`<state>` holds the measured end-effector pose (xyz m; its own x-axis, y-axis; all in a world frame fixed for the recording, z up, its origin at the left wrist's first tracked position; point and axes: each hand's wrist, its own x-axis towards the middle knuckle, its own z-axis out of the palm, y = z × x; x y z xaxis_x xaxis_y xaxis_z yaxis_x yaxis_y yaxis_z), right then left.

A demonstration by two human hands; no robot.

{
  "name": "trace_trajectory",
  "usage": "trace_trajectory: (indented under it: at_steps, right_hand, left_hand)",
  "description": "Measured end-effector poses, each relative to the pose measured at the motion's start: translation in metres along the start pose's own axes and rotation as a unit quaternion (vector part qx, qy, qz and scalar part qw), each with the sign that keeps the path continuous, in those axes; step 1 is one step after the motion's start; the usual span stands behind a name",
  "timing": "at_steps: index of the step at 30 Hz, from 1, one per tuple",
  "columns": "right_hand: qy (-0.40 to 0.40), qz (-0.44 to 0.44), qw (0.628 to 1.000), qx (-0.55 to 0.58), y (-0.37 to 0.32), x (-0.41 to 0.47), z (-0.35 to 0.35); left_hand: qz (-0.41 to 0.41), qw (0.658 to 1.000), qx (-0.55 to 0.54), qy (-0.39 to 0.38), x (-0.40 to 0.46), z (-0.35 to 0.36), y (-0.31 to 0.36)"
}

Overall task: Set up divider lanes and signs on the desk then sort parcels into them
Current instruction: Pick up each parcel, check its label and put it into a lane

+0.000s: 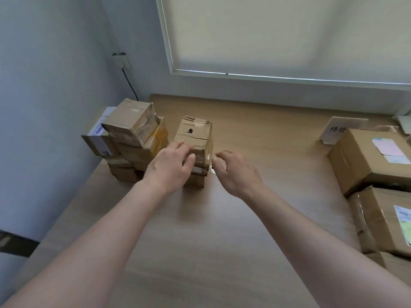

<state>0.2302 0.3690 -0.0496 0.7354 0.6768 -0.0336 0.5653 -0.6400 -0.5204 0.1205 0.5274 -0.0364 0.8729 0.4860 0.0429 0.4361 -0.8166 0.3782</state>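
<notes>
Reaching forward, your left hand (172, 166) touches the small parcel stack (195, 150) with relaxed fingers; your right hand (235, 172) hovers beside, loosely open, holding nothing.

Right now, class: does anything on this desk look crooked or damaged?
Yes. The top parcel on the left stack sits twisted and overhanging, with wrinkled, peeling tape. The sign is partly hidden behind a large box.

Head cam, angled down, desk (222, 230) close
</notes>
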Motion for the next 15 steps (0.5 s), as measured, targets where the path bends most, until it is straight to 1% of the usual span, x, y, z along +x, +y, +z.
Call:
trace_trajectory:
  at_steps: [5,10,13,15]
  right_hand:
    - [-0.01,0.01,1.0,0.004,-0.006,0.051,0.007]
    - [-0.003,0.045,0.999,0.012,-0.011,0.102,0.02]
    - [0.006,0.083,0.995,0.047,-0.013,0.126,0.035]
    - [0.003,0.107,0.991,0.086,-0.014,0.135,0.046]
  left_hand:
    - [0.003,1.0,-0.009,-0.023,0.048,0.008,-0.026]
    - [0.012,0.999,-0.01,-0.051,0.097,0.018,-0.046]
    - [0.011,0.998,-0.02,-0.061,0.119,0.031,-0.057]
    - [-0.014,0.996,-0.028,-0.08,0.128,0.039,-0.064]
